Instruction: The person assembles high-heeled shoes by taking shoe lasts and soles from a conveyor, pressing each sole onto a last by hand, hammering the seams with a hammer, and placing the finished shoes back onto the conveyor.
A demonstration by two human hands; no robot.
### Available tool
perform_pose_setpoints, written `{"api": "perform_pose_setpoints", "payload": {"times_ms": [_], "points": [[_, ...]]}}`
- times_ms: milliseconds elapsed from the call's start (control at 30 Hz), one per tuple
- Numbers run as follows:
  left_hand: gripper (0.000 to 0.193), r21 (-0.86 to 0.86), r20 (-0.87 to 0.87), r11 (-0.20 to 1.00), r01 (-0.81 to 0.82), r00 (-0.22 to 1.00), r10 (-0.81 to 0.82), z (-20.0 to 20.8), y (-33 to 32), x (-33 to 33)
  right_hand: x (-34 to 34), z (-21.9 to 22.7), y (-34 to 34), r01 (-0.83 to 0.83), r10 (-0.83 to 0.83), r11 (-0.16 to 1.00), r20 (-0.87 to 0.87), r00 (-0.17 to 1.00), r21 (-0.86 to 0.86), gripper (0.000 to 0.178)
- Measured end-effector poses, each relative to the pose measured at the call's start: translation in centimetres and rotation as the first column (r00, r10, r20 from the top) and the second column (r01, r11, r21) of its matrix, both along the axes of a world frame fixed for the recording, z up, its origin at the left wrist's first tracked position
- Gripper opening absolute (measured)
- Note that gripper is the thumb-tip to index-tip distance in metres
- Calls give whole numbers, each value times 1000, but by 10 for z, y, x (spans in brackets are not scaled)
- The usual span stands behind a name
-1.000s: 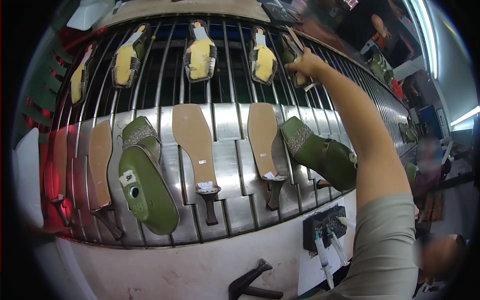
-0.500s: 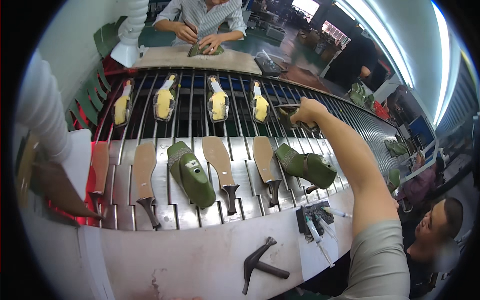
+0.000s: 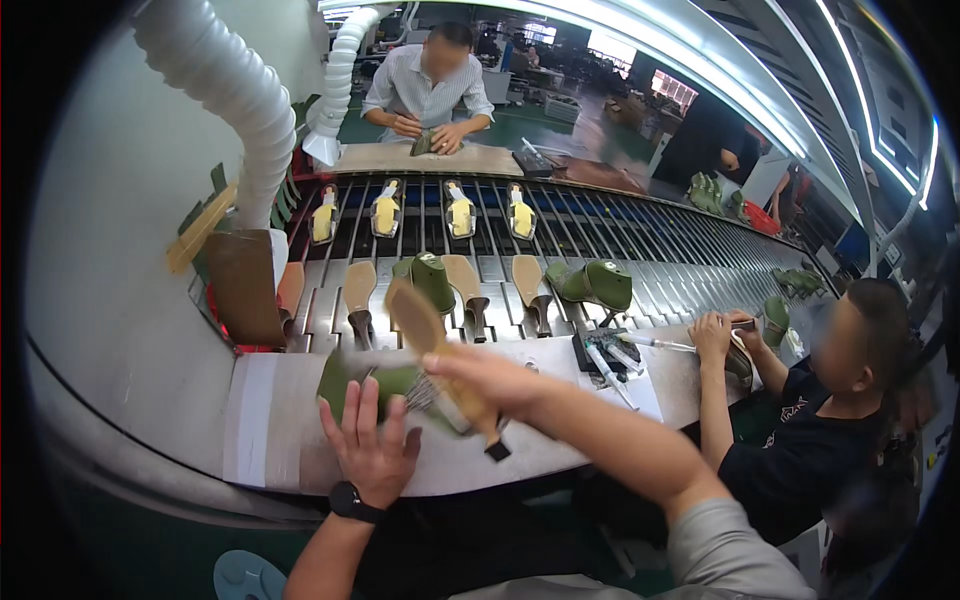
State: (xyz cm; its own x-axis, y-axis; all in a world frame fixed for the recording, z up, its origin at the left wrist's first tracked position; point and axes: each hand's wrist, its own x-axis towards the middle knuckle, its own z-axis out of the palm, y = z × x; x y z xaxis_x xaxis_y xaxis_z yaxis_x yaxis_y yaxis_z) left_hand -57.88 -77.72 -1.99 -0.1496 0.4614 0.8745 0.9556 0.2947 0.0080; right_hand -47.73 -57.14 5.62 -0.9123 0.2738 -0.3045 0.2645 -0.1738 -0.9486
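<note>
My right hand (image 3: 485,378) is closed on a tan heeled shoe sole (image 3: 416,314), smeared by motion, its dark tip pointing down toward me. My left hand (image 3: 372,440), with a dark watch on its wrist, is spread open with fingers up. Behind its fingers, over the near bench, is a blurred green shoe (image 3: 340,378) with a greyish gathered or decorated part; whether the left hand touches it I cannot tell. On the metal slats beyond lie several tan heeled soles (image 3: 527,280) and green shoes on lasts (image 3: 592,284).
Shoe bottoms with yellow patches (image 3: 460,216) lie on the far rollers (image 3: 640,230). Syringes (image 3: 608,372) rest on a dark block and white sheet at the bench's right. One person (image 3: 436,85) works opposite; another (image 3: 835,400) handles a shoe at right. White ducts (image 3: 225,85) hang left.
My right hand has come back from the far rollers to the near bench and now holds a sole. My left hand has entered the view. The view has tilted up, and the hammer no longer shows.
</note>
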Motion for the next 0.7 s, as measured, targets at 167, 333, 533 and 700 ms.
{"api": "perform_pose_setpoints", "payload": {"times_ms": [167, 333, 533, 700], "points": [[58, 13, 159, 998, -54, 986, 51, -28, -64, -38, 12, -57, -86, 0, -16, 931, -40, 999, -366, 43], [53, 117, 326, 993, -32, 945, -8, -20, -79, -46, 17, -102, -65, 405, -430, 880, -55, 901, -247, 25], [72, -205, 403, 965, 163, 913, -68, -15, -51, -58, 5, -117, -7, 345, -346, 604, -153, 925, 718, 47], [78, -396, 334, 913, 95, 941, 47, 2, -42, -63, 8, -87, -15, 644, -457, 625, -461, 760, 442, 39]]}}
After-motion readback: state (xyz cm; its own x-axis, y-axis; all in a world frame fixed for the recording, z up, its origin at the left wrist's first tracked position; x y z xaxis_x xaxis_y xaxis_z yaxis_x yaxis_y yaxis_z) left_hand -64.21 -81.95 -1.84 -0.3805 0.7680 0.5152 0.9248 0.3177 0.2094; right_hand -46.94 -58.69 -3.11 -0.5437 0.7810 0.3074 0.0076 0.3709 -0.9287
